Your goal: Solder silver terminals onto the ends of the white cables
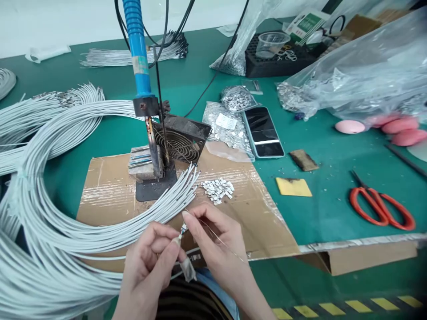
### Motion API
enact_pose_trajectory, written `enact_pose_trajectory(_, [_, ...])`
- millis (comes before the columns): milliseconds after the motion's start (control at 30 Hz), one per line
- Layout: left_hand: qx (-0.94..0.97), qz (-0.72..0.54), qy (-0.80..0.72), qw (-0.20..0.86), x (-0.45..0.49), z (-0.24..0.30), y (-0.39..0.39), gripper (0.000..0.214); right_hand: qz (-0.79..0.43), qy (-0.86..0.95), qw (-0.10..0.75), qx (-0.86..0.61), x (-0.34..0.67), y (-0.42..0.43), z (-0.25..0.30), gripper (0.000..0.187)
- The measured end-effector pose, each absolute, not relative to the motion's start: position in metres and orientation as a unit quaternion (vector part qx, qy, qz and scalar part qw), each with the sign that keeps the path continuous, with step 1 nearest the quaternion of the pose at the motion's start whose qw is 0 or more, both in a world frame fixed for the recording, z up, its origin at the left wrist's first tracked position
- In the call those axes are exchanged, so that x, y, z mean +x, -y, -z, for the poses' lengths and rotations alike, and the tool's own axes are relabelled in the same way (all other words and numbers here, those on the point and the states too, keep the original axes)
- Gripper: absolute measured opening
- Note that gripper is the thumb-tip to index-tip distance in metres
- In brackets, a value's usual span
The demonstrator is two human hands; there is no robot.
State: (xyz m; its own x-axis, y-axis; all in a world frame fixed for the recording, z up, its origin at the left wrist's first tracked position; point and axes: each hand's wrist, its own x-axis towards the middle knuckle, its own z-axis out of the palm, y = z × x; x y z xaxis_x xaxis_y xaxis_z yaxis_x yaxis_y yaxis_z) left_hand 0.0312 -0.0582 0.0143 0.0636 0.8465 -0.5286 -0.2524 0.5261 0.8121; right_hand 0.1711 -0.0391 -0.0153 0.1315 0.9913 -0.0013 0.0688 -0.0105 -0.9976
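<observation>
Nearest the camera, the left hand (155, 255) and the right hand (216, 235) meet over the front edge of a cardboard sheet (267, 226). Thumb and fingers of the left hand pinch a cable end (180, 236); at its tip sits a small connector (184, 227), pointing up and rightward. That connector lies between the two hands – just beyond the left fingertips, close below the right thumb tip. The right hand grasps a thin wire (215, 234) between thumb and forefinger, its length trailing back over the hand.

Just past the hands, white cables (160, 206) fan their ends onto the cardboard, beside a pile of connectors (218, 190). Farther back – behind the cable ends – a blue-handled soldering iron (137, 49) points downward, with a black fan (183, 140) next to it.
</observation>
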Motion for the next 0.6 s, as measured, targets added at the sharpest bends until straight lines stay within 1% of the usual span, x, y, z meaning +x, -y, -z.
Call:
enact_pose_trajectory(133, [0.260, -0.414, -0.540, 0.685, 0.0304, -0.0154, 0.0633, 0.035, -0.469, 0.465, 0.523, -0.538, 0.1714, 0.0420, 0.0141, 0.030])
enact_pose_trajectory(367, [0.254, -0.407, -0.524, 0.703, 0.0276, -0.0184, 0.0677, 0.034, -0.495, 0.448, 0.528, -0.525, 0.1702, 0.0472, 0.0124, 0.031])
enact_pose_trajectory(600, [0.258, -0.399, -0.528, 0.704, 0.0258, -0.0176, 0.0687, 0.042, -0.506, 0.436, 0.540, -0.512, 0.1692, 0.0501, 0.0173, 0.033])
